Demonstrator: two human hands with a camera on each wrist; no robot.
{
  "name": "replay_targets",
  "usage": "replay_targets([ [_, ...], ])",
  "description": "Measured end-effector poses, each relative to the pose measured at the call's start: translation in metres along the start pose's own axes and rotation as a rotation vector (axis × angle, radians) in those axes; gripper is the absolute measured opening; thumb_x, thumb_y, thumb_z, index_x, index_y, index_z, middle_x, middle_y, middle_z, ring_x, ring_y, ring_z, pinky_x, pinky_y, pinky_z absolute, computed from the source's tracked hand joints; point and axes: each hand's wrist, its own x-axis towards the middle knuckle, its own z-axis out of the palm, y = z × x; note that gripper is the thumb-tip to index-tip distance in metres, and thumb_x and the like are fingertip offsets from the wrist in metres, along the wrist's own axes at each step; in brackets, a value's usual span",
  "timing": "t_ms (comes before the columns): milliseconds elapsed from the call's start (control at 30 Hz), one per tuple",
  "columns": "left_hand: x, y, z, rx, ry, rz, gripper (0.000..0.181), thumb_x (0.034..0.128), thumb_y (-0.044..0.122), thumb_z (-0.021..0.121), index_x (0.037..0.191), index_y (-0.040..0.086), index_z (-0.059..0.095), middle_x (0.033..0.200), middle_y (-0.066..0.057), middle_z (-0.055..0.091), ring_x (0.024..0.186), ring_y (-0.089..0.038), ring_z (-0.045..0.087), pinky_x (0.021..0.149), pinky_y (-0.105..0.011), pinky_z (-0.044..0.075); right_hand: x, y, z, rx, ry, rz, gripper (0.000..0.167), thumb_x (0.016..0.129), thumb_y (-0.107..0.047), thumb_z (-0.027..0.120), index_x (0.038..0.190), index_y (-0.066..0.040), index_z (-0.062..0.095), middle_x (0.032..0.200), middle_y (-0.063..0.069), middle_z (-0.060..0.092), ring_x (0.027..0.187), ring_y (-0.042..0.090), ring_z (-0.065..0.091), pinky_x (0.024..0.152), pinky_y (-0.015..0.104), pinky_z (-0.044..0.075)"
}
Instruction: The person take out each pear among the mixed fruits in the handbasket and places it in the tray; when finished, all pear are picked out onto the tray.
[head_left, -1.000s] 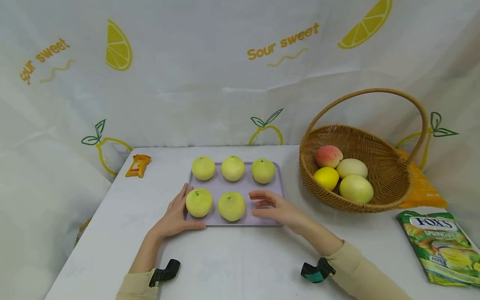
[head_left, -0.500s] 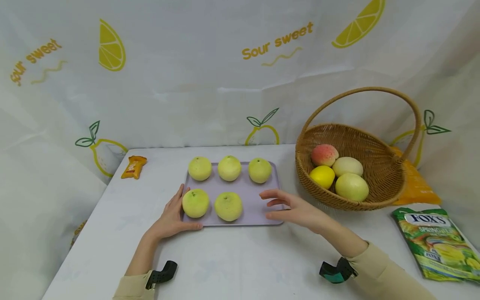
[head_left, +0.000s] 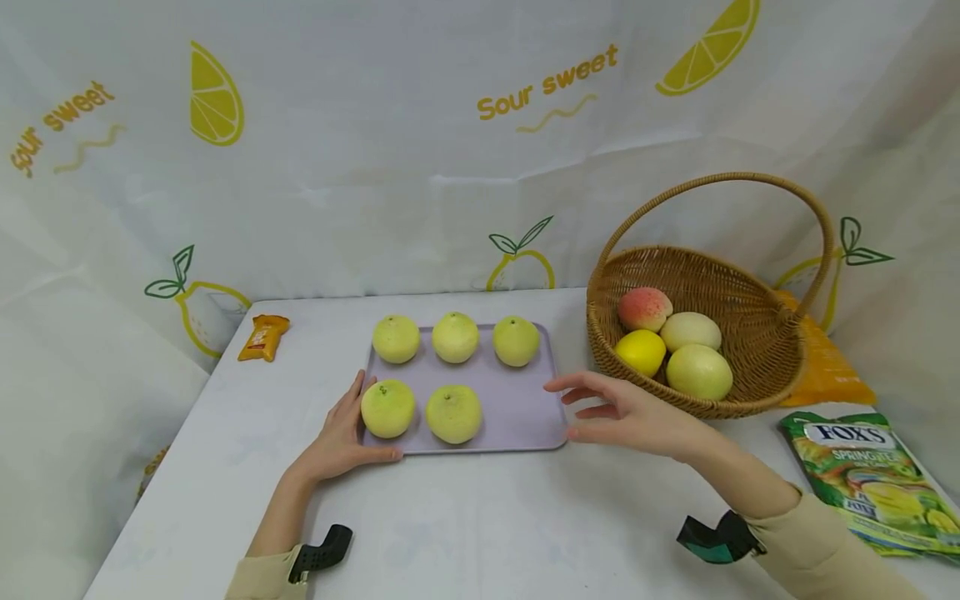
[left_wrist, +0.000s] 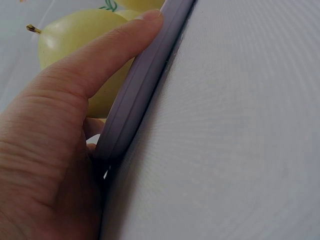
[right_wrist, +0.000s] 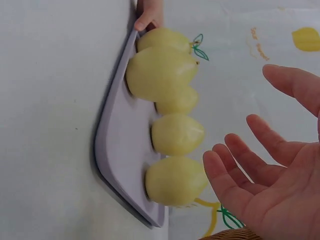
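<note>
A lilac tray (head_left: 521, 408) bears several round, pale yellow-green pears, three in the back row and two in front. My left hand (head_left: 341, 437) holds its front left corner, thumb along the front rim and fingers down the left side. In the left wrist view the thumb (left_wrist: 112, 52) lies over the tray's edge (left_wrist: 137, 85), close beside a pear (left_wrist: 75, 35). At the tray's right edge, my right hand (head_left: 630, 417) hovers with loosely bent, spread fingers and nothing in them. The front left pear (head_left: 387, 408) is nearest my left hand.
A wicker basket (head_left: 757, 350) with a peach (head_left: 645, 309), a lemon (head_left: 641, 352) and two pale fruits stands right of the tray. Beyond it lie an orange bag (head_left: 832, 371) and a green Fox's bag (head_left: 870, 479). A small orange packet (head_left: 264, 337) lies back left.
My right hand has moved right, from beside the front middle pear to the tray's right edge. My left hand stays at the tray corner. The whole scene shifts slightly left in view.
</note>
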Motion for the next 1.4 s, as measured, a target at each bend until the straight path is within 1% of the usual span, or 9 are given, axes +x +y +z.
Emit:
replay_targets([
  [200,0.000,0.000,0.000,-0.005,0.002,0.005,0.123,0.0683,0.049,0.085,0.157,0.006,0.012,0.163,-0.012,-0.004,0.146,-0.043,0.000,0.110,-0.066,0.003,-0.011,-0.008,-0.016,-0.104,0.019,-0.042,0.046,0.092,-0.019,0.069,0.135,-0.016,0.053,0.136,0.005,0.053,0.119,0.022,0.052,0.099,0.029,0.045],
  [300,0.000,0.001,0.000,-0.005,0.003,0.007,0.123,0.0681,0.048,0.085,0.157,0.006,0.012,0.163,-0.013,-0.004,0.146,-0.043,0.000,0.110,-0.066,0.003,-0.015,-0.011,-0.023,-0.119,0.030,-0.078,0.042,0.092,-0.015,0.069,0.132,-0.014,0.055,0.131,0.005,0.055,0.115,0.017,0.055,0.097,0.026,0.046],
  [433,-0.001,0.003,0.000,-0.003,0.003,0.009,0.123,0.0682,0.048,0.086,0.157,0.005,0.012,0.163,-0.013,-0.004,0.145,-0.044,0.001,0.109,-0.067,0.004,-0.021,-0.015,-0.034,-0.128,0.056,-0.136,0.037,0.092,-0.007,0.067,0.128,-0.008,0.058,0.125,0.006,0.059,0.109,0.017,0.058,0.092,0.027,0.049],
  [533,-0.001,0.003,0.000,-0.005,0.004,0.006,0.123,0.0681,0.048,0.086,0.157,0.006,0.012,0.163,-0.013,-0.003,0.145,-0.045,0.001,0.109,-0.068,0.004,-0.026,-0.016,-0.045,-0.158,0.089,-0.136,0.034,0.092,-0.008,0.067,0.125,-0.009,0.060,0.121,0.004,0.062,0.106,0.017,0.060,0.088,0.026,0.051],
  [767,-0.001,0.003,-0.001,-0.002,0.004,0.002,0.123,0.0682,0.048,0.086,0.157,0.006,0.012,0.163,-0.013,-0.004,0.145,-0.045,0.000,0.109,-0.068,0.005,-0.035,-0.013,-0.077,-0.372,0.122,-0.135,0.029,0.092,-0.011,0.068,0.120,-0.012,0.063,0.113,0.004,0.064,0.101,0.015,0.061,0.083,0.024,0.051],
  [867,-0.002,0.002,-0.001,-0.002,0.004,0.004,0.122,0.0684,0.047,0.086,0.157,0.006,0.012,0.163,-0.014,-0.004,0.145,-0.045,0.000,0.109,-0.067,0.004,-0.039,-0.011,-0.088,-0.446,0.122,-0.102,0.028,0.092,-0.015,0.069,0.120,-0.014,0.063,0.112,0.000,0.061,0.101,0.013,0.059,0.083,0.023,0.051],
  [1133,-0.002,0.000,0.000,-0.006,0.002,0.000,0.122,0.0686,0.047,0.086,0.157,0.006,0.012,0.163,-0.014,-0.004,0.145,-0.044,0.000,0.109,-0.068,0.004,-0.042,-0.001,-0.112,-0.531,0.057,-0.026,0.026,0.093,-0.016,0.068,0.118,-0.020,0.062,0.113,-0.007,0.061,0.098,0.011,0.061,0.083,0.027,0.053],
  [1267,-0.003,0.001,-0.001,-0.005,0.001,0.003,0.121,0.0690,0.048,0.085,0.157,0.005,0.013,0.163,-0.014,-0.004,0.145,-0.044,-0.001,0.109,-0.068,0.003,-0.040,0.002,-0.124,-0.625,-0.011,0.034,0.025,0.093,-0.018,0.068,0.118,-0.019,0.063,0.114,-0.010,0.063,0.102,0.019,0.061,0.082,0.033,0.054],
  [1400,-0.002,0.001,-0.001,-0.006,0.000,0.012,0.121,0.0694,0.047,0.085,0.156,0.004,0.013,0.163,-0.015,-0.004,0.146,-0.043,-0.001,0.109,-0.067,0.003,-0.035,0.003,-0.135,-0.654,-0.085,0.091,0.028,0.092,-0.019,0.069,0.119,-0.015,0.063,0.116,-0.005,0.062,0.107,0.027,0.058,0.082,0.040,0.053],
])
